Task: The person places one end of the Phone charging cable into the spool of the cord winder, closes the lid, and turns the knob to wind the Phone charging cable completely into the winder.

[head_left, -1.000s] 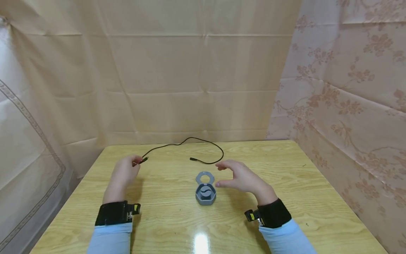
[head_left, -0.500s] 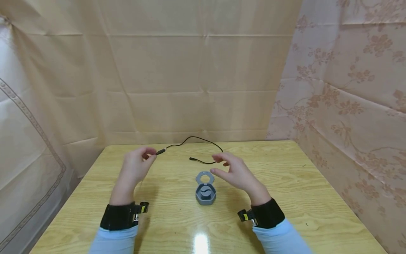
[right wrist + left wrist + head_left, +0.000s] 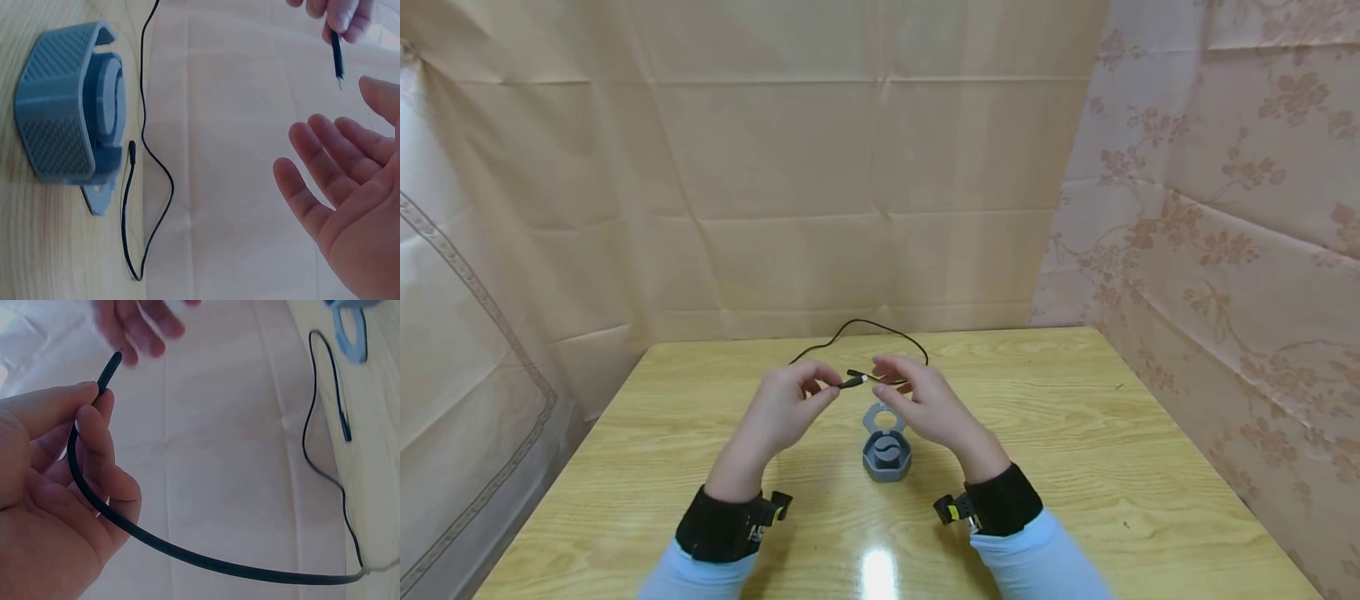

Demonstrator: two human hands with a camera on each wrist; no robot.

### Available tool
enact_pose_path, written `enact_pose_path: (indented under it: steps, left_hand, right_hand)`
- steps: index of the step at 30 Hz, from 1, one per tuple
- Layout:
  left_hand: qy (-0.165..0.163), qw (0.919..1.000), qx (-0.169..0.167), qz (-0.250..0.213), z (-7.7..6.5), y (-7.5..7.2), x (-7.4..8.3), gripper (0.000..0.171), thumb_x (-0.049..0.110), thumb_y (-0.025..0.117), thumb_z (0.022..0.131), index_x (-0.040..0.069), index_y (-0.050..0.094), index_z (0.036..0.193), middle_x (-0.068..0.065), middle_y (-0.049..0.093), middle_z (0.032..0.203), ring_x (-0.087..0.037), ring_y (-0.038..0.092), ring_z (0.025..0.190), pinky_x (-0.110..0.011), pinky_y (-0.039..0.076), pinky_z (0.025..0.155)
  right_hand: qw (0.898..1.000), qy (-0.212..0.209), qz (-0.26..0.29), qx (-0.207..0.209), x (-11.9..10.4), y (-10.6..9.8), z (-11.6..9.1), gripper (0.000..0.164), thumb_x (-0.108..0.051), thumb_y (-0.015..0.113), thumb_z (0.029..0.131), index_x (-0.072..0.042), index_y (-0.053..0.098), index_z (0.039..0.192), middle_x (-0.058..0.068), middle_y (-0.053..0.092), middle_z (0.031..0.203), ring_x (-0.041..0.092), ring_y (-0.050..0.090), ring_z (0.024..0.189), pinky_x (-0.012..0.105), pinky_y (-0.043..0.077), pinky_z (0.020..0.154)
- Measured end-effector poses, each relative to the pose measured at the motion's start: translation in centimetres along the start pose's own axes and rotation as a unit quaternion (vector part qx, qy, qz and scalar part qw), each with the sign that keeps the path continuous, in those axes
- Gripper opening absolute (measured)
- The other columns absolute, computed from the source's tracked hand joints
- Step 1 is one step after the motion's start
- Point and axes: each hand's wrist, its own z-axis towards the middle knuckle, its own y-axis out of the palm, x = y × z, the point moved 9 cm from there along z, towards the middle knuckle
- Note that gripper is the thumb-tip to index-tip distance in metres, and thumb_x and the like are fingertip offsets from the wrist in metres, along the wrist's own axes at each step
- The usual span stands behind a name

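Jutting from the pinching left hand, the black plug faces the right hand with parted fingers.

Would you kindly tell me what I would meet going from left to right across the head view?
White curtain, left hand, the cable plug it pinches, right hand, floral curtain.

We take this for a small curtained-off recording booth: creased beige cloth hangs behind the wood-grain counter, a floral drape walls the right, a trimmed pale drape the left, and we see wrist cameras.
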Motion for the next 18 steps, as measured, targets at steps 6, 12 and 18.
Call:
enact_pose_path:
  steps: [6, 12, 18]
  left_hand:
    - [0.057, 0.9981, -0.022, -0.004, 0.0, 1.7, 1.3, 0.008, 0.006, 0.074, 0.094, 0.012, 0.075, 0.1, 0.005, 0.067, 0.091, -0.012, 0.056, 0.073, -0.029, 0.048, 0.057]
    - [0.047, 0.9984, -0.032, -0.005, 0.1, 2.3, 1.0, 0.007, 0.008, 0.075, 0.094, 0.012, 0.075, 0.099, 0.005, 0.064, 0.084, -0.012, 0.052, 0.062, -0.027, 0.045, 0.052]
    - [0.034, 0.9987, -0.037, -0.004, 0.4, 2.4, 0.1, 0.005, 0.016, 0.071, 0.098, 0.015, 0.076, 0.1, 0.008, 0.068, 0.088, -0.013, 0.054, 0.066, -0.029, 0.049, 0.058]
  right_hand:
    - [1.0, 0.024, -0.009, -0.011, 0.3, 0.8, 0.0, 0.028, -0.021, 0.065, 0.102, -0.01, 0.068, 0.128, -0.005, 0.071, 0.105, 0.011, 0.064, 0.095, 0.038, 0.054, 0.084]
    - [0.999, 0.011, -0.026, -0.025, 0.1, 1.1, -0.1, 0.016, -0.019, 0.069, 0.1, -0.013, 0.074, 0.113, -0.008, 0.069, 0.094, 0.011, 0.062, 0.085, 0.034, 0.054, 0.076]
    - [0.999, 0.031, -0.033, 0.002, 0.4, -0.2, -0.4, 0.011, -0.02, 0.07, 0.099, -0.016, 0.076, 0.108, -0.009, 0.069, 0.093, 0.014, 0.061, 0.083, 0.035, 0.054, 0.073]
